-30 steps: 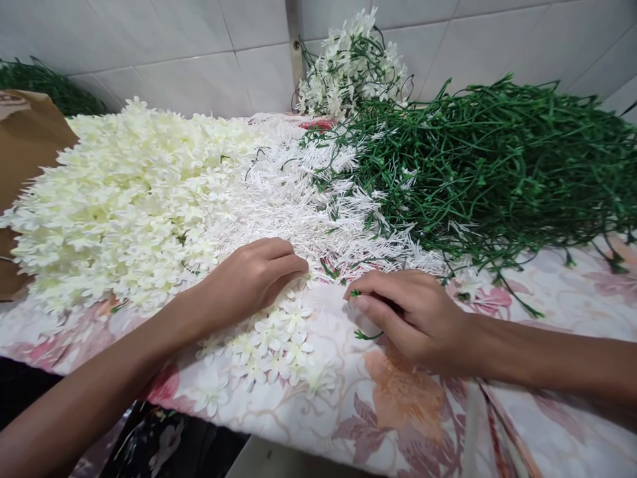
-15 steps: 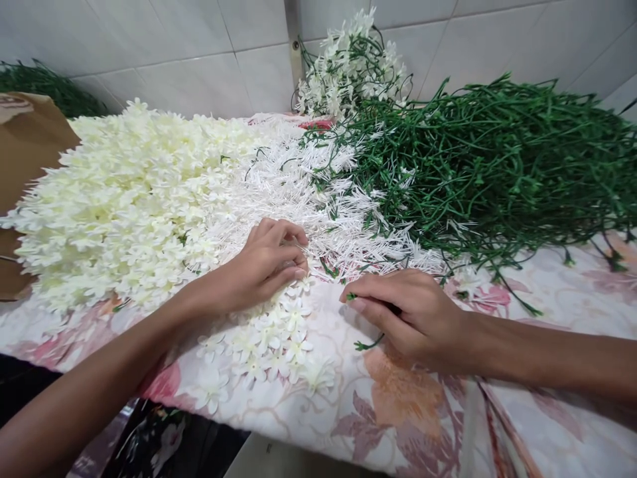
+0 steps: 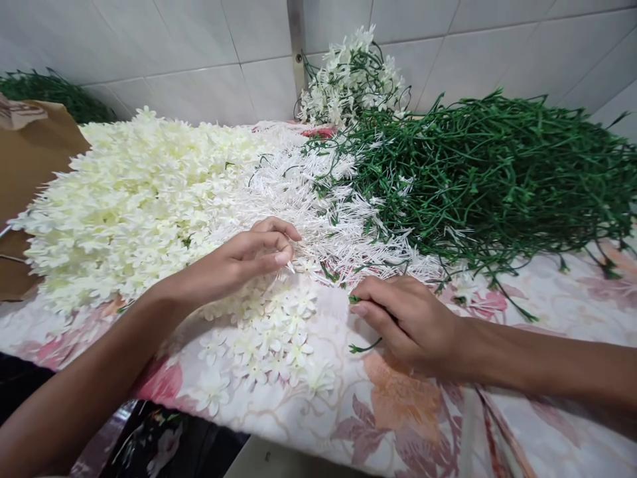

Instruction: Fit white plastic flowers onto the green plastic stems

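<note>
My left hand [image 3: 239, 259] hovers over the near edge of a spread of thin white plastic stamen pieces [image 3: 323, 219], its thumb and fingertips pinched together; whatever it holds is too small to make out. My right hand [image 3: 408, 318] rests on the flowered cloth [image 3: 408, 411], closed around a thin green stem [image 3: 363, 346] whose tips stick out near the fingertips and below the thumb. A small scatter of cream fabric flowers [image 3: 269, 338] lies between the two hands and the table's front edge.
A big heap of cream flowers [image 3: 129, 199] fills the left side. A tangle of green stems [image 3: 492, 172] covers the right back, with a finished white-flowered bunch [image 3: 353, 79] against the tiled wall. Brown cardboard [image 3: 30, 159] stands at far left.
My left hand has lifted off the cloth and its fingers have drawn into a pinch at the white pieces. My right hand has barely moved.
</note>
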`<state>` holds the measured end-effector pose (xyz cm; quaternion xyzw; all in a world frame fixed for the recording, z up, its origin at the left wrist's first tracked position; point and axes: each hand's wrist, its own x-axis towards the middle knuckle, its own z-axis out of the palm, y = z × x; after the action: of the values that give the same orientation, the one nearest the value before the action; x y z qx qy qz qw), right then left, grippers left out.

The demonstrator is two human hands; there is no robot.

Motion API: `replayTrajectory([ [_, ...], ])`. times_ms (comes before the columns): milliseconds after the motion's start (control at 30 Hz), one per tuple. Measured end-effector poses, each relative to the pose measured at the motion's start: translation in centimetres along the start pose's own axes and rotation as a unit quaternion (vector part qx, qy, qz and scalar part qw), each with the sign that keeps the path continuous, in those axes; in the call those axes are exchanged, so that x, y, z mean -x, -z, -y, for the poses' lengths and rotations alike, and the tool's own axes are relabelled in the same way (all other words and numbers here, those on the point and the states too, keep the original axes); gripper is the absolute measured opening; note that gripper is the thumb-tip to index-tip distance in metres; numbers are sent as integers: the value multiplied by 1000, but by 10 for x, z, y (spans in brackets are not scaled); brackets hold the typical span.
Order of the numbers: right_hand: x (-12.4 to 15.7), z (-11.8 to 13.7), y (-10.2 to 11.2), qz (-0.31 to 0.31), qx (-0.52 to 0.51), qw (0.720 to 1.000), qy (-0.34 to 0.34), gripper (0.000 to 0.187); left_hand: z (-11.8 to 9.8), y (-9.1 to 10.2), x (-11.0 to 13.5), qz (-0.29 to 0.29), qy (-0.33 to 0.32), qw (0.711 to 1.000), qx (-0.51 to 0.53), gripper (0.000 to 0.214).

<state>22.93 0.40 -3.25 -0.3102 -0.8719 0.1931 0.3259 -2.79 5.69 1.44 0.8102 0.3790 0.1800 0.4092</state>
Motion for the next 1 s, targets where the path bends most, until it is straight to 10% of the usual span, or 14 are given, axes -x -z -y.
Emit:
replayTrajectory([
  [367,0,1,1,6,1,1000,23,24,-9,-13,7,-12,-151,952,-267,10],
  [1000,-2,0,3,22,6,1000,19,26,-4,-22,7,-27,-194,913,-359,13],
])
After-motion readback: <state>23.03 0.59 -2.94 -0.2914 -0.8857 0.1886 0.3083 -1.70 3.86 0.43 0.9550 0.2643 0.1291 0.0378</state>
